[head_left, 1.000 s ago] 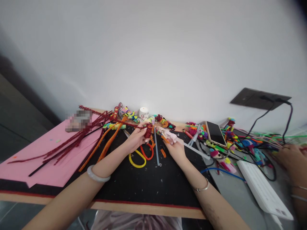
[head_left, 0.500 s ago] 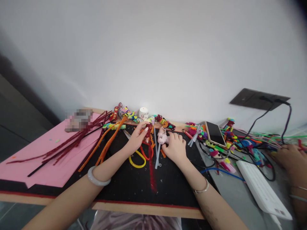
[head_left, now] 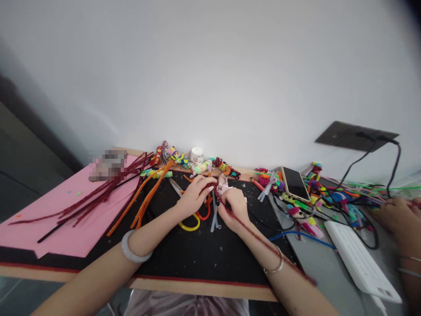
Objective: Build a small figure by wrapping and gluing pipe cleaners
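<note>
A dark red pipe cleaner (head_left: 250,228) runs from my left hand (head_left: 196,196) through my right hand (head_left: 235,209), and its long end trails down over my right forearm. The left fingers are closed around the bunched red end, partly hiding it. My right fingers curl in and pinch the same strand close by. Just behind the right hand lies a pale pink glue gun (head_left: 222,184), partly covered by the knuckles. Below the hands are clear glue sticks (head_left: 214,221) and scissors with yellow and orange handles (head_left: 190,224), on the black mat (head_left: 197,259).
Pink sheets (head_left: 49,210) carry red pipe cleaners (head_left: 95,197); orange ones (head_left: 149,195) lie beside them. Small fuzzy figures (head_left: 226,168) and a white cup (head_left: 197,155) line the wall. On the right are a phone (head_left: 295,183), a power strip (head_left: 360,259), cables and another person's hand (head_left: 399,219).
My right hand has left the glue gun and closed on the pipe cleaner. The left hand has moved slightly nearer, and the strand's tail has swung from the mat onto my right forearm.
</note>
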Available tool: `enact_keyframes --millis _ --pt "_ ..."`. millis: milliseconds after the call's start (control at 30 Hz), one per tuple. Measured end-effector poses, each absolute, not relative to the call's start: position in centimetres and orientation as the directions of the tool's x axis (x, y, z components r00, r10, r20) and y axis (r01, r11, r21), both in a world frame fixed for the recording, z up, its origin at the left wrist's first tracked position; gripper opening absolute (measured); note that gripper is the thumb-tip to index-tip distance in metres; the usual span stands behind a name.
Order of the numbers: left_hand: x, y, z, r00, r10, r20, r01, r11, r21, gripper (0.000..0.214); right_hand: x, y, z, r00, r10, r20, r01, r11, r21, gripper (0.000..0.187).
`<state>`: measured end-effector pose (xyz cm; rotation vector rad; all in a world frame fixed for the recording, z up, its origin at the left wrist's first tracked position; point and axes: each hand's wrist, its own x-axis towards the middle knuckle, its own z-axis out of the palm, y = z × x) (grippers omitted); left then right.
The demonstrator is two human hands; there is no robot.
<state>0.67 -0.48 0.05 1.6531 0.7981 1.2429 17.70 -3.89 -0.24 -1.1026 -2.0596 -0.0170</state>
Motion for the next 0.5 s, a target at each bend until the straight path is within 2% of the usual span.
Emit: enact_keyframes --millis 200,333,500 --pt "0.7 -0.1 -0.9 0.359 0.882 0.305 -0.102 -0.287 0.952 0.024 17.6 -3.9 -0.3 -0.163 0.780 0.604 0.687 0.529 -0.498 0.019" --pt "0.8 0.3 -1.3 0.428 0.866 0.260 -0.230 -0.174 0.957 0.023 18.0 -3.5 -0.4 -0.066 0.842 0.536 0.643 0.446 -0.622 0.023" --pt "0.9 0.5 -1.5 0.497 0.843 0.203 -0.350 -0.019 0.936 0.026 18.2 -3.0 -0.3 -0.011 0.856 0.517 0.589 0.423 -0.689 0.024"
